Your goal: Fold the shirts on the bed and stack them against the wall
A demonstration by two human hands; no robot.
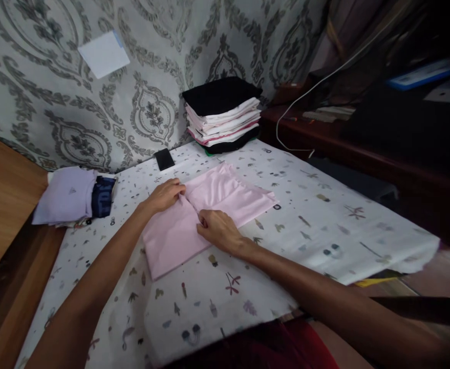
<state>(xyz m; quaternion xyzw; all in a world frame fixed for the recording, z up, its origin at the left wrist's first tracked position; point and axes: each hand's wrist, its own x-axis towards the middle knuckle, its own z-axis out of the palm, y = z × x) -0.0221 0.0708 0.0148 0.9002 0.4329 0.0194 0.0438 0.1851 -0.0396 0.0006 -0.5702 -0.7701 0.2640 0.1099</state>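
Observation:
A light pink garment (171,238), partly folded, lies on the patterned bed sheet (309,225) in front of me; its exact kind is not clear. At its upper left edge my left hand (168,195) is closed, fingertips pinching the fabric. My right hand (220,229) is curled shut on the same garment near its middle, lower and to the right. Between the two hands the cloth is drawn into a raised crease. Wrinkles run through the far right part, while the near left part lies flat.
A tall stack of folded clothes (222,123), black on top, stands against the patterned wall. A dark flat object (164,159) lies left of it. Folded lilac clothing (69,195) sits by the wooden board (9,200). A white cable (324,84) hangs at right.

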